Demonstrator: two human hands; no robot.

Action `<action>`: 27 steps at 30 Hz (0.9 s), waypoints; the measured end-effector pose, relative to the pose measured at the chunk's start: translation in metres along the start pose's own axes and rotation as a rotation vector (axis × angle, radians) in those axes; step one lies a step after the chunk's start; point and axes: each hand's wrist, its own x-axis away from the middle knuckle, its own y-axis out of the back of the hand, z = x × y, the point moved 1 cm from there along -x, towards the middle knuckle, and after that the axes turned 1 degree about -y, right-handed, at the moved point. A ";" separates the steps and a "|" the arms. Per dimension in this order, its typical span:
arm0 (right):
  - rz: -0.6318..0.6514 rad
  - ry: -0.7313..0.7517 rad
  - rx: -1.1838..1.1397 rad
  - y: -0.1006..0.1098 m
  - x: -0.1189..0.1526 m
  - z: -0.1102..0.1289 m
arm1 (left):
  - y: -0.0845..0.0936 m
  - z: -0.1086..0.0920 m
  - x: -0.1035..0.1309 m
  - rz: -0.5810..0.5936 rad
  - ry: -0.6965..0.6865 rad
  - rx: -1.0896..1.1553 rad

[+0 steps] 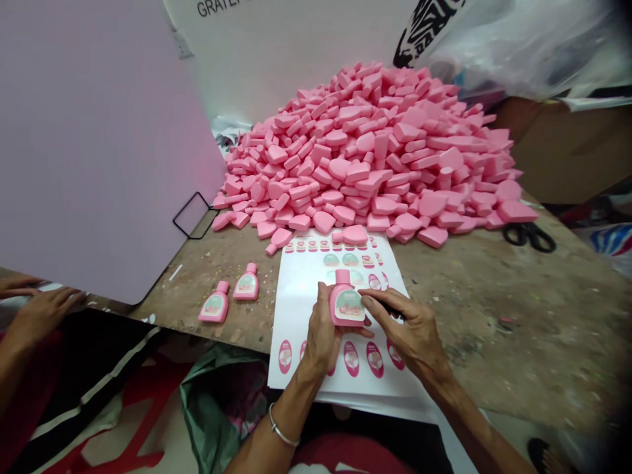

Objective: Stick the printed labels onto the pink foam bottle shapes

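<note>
One pink bottle-shaped piece (345,297) is held in the left hand (323,332), above the sticker sheet (292,303); the right hand (415,329) grips a dark tool (394,311) beside its label (349,305); probably light, perhaps soft; best pinched by its sides.

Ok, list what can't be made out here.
All in the head view:
Fine print on the flat pink bottle in the left hand: too small.
Slim dark object: mostly covered by the right hand.
Black lettering on the white wall: cut off by top edge.
Co-worker: mostly beyond the left edge.
</note>
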 end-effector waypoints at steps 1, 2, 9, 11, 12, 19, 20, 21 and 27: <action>0.000 0.002 0.002 0.000 0.000 0.000 | 0.000 0.000 0.000 0.004 0.001 0.006; 0.002 0.005 0.003 0.000 0.001 0.000 | 0.000 0.000 0.000 0.008 0.002 0.011; 0.011 0.018 -0.005 0.000 0.001 0.000 | -0.001 -0.001 0.000 0.000 0.010 0.023; 0.007 0.030 -0.005 0.000 0.001 -0.001 | -0.002 -0.001 0.000 0.002 0.017 0.021; 0.006 0.038 -0.002 0.000 0.001 -0.001 | -0.001 -0.001 0.000 0.004 0.020 0.019; 0.000 0.079 0.026 -0.001 -0.001 -0.003 | 0.002 0.000 -0.002 0.074 0.034 0.028; -0.005 0.084 0.030 -0.001 -0.001 -0.003 | 0.002 0.000 -0.002 0.086 0.034 0.031; -0.009 0.089 0.034 -0.002 -0.001 -0.002 | 0.003 -0.001 -0.002 0.100 0.029 0.029; -0.005 0.130 0.178 0.006 -0.004 -0.006 | 0.005 -0.007 0.004 0.223 -0.035 -0.084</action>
